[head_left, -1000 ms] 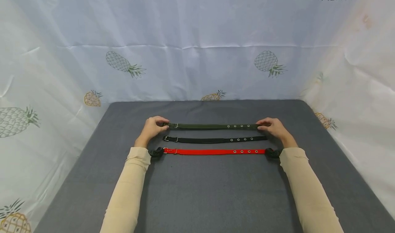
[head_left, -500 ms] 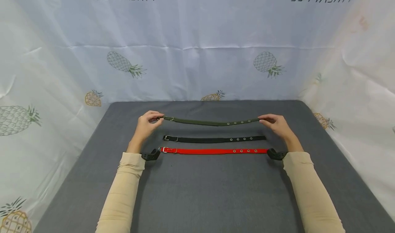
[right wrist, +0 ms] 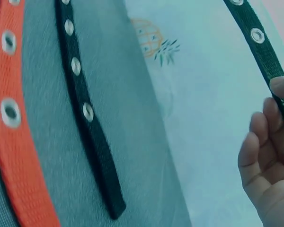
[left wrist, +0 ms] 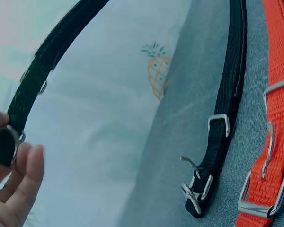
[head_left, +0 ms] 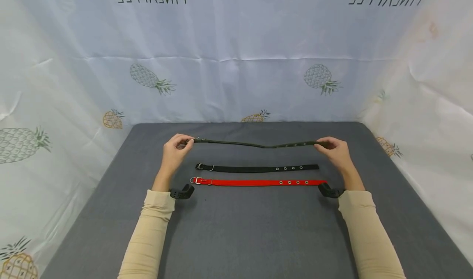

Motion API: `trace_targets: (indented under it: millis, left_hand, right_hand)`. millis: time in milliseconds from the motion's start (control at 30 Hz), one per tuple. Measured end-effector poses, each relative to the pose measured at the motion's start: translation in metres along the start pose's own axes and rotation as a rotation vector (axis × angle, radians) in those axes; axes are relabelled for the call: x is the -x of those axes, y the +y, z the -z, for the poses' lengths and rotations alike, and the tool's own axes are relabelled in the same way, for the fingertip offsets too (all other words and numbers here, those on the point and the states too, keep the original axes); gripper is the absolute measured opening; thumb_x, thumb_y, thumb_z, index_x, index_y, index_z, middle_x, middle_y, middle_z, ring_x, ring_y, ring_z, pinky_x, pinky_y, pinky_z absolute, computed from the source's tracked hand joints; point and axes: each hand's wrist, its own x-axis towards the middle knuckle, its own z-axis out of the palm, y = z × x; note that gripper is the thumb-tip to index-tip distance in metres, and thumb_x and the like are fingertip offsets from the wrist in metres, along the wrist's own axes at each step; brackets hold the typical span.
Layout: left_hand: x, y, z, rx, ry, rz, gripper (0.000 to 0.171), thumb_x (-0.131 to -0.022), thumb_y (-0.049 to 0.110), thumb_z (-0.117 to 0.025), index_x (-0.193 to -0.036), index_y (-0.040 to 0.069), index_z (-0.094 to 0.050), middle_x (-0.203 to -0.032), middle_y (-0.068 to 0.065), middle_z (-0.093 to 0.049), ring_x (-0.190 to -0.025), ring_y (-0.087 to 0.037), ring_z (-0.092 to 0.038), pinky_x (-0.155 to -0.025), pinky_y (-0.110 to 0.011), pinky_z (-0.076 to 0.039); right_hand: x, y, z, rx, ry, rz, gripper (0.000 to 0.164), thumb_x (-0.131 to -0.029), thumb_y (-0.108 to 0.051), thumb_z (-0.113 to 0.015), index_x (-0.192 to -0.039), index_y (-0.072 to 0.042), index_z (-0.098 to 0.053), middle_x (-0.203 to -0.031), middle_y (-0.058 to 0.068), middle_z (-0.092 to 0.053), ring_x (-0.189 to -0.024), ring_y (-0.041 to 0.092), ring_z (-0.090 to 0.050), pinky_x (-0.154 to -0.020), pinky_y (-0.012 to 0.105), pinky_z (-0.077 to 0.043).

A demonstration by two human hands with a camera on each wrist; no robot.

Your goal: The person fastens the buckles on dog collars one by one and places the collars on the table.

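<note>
A dark green collar (head_left: 255, 145) with a buckle and metal eyelets is stretched between both hands above the far part of the table, sagging slightly in the middle. My left hand (head_left: 175, 152) pinches its buckle end; the left wrist view shows the metal ring (left wrist: 13, 142) beside the fingers. The eyelet end is pinched by my right hand (head_left: 335, 154), thumb on the strap. Nearer to me a black collar (head_left: 244, 169) lies flat, buckle to the left. In front of that, parallel to it, lies a red collar (head_left: 244, 182).
A grey cloth covers the table (head_left: 258, 229). White curtain (head_left: 236, 86) with pineapple prints hangs behind it and along both sides. Black wrist mounts (head_left: 182, 192) on both arms hang low, close to the ends of the red collar.
Both hands have raised the green collar off the table and moved it slightly away from me. It has turned edge-on to the head view. The black and red collars stay put.
</note>
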Motion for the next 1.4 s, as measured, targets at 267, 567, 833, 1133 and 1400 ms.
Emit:
trace_targets:
  millis: [267, 567, 833, 1133, 1400]
  left_hand:
    - [-0.001, -0.01, -0.012, -0.032, 0.103, -0.05, 0.014, -0.09, 0.001, -0.06, -0.098, -0.008, -0.068, -0.094, -0.026, -0.069, -0.066, 0.016, -0.051, -0.057, -0.005, -0.044]
    - [-0.002, -0.004, -0.019, -0.021, 0.102, -0.133, 0.013, -0.087, 0.004, -0.068, -0.096, -0.005, -0.071, -0.093, -0.022, -0.071, -0.072, 0.017, -0.053, -0.059, -0.002, -0.045]
    - [0.001, 0.015, -0.023, 0.103, 0.054, -0.109, 0.017, -0.085, 0.0, -0.069, -0.098, -0.012, -0.068, -0.092, -0.027, -0.065, -0.058, -0.007, -0.061, -0.058, -0.012, -0.052]
    - [0.005, 0.028, -0.041, 0.272, 0.112, -0.175, 0.011, -0.087, -0.002, -0.067, -0.095, -0.009, -0.068, -0.082, -0.016, -0.064, -0.058, 0.005, -0.056, -0.06, -0.012, -0.052]
    - [0.011, 0.045, -0.051, 0.32, 0.057, -0.225, 0.009, -0.086, -0.005, -0.066, -0.094, -0.008, -0.068, -0.084, -0.027, -0.067, -0.054, -0.01, -0.056, -0.057, -0.015, -0.052]
  right_hand:
    - [0.007, -0.016, -0.005, -0.327, 0.103, 0.064, 0.013, -0.088, 0.006, -0.062, -0.087, -0.007, -0.064, -0.073, -0.023, -0.063, -0.064, -0.007, -0.059, -0.062, 0.008, -0.049]
    - [0.009, -0.038, -0.012, -0.609, 0.114, 0.147, 0.021, -0.09, 0.009, -0.058, -0.087, -0.011, -0.061, -0.081, -0.011, -0.072, -0.063, 0.001, -0.068, -0.059, 0.014, -0.053]
    - [0.01, -0.052, -0.03, -0.639, 0.112, 0.198, 0.02, -0.092, 0.008, -0.054, -0.09, -0.011, -0.059, -0.084, -0.01, -0.072, -0.06, 0.001, -0.065, -0.054, 0.016, -0.051]
    - [0.015, -0.07, -0.044, -0.579, 0.05, 0.247, 0.01, -0.095, 0.002, -0.055, -0.093, -0.007, -0.055, -0.097, -0.012, -0.075, -0.062, 0.002, -0.066, -0.054, 0.02, -0.053]
    - [0.023, -0.094, -0.054, -0.452, 0.004, 0.232, 0.006, -0.096, -0.001, -0.054, -0.1, 0.0, -0.05, -0.091, -0.017, -0.072, -0.06, 0.008, -0.062, -0.057, 0.018, -0.053]
